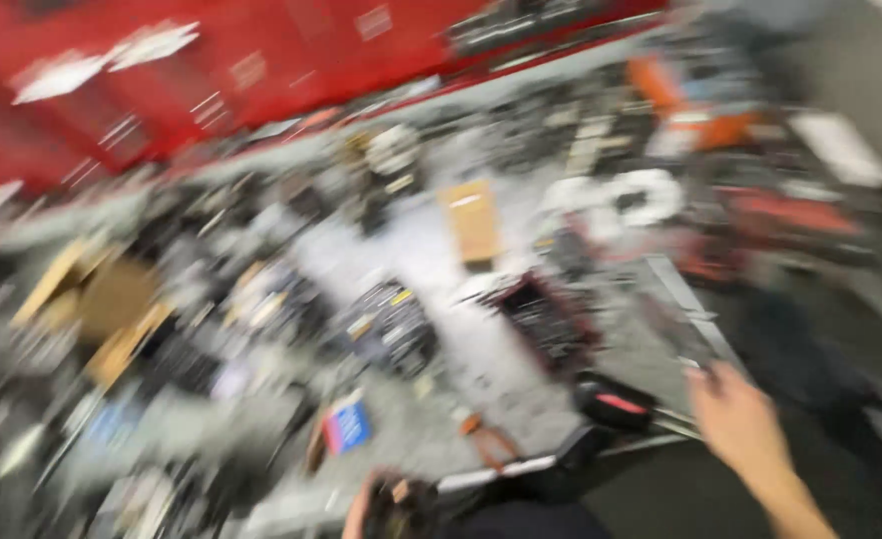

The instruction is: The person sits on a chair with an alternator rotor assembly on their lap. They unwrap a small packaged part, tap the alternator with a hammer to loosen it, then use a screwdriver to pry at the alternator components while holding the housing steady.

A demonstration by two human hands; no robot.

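Super blurry shot over a packed workbench, both hands down at the near edge.

Closest in, the left hand (366, 504) sits at the bottom edge around something dark (401, 509) – too smeared to say what it is or how tight the fingers are on it. The right hand (735, 414) reaches in from the lower right, fingertips up by a flat grey metal piece (685, 319); can't tell if it's gripping or just touching. Between the hands there's a black case with a red stripe (616, 401) and orange-handled pliers (486, 439). A little blue and red box (346, 427) lies left of those. Further in – a dark tray of parts (546, 319), a brown cardboard piece (471, 220), open cardboard boxes (92, 299) on the left, then red cabinets (212, 70) along the back.
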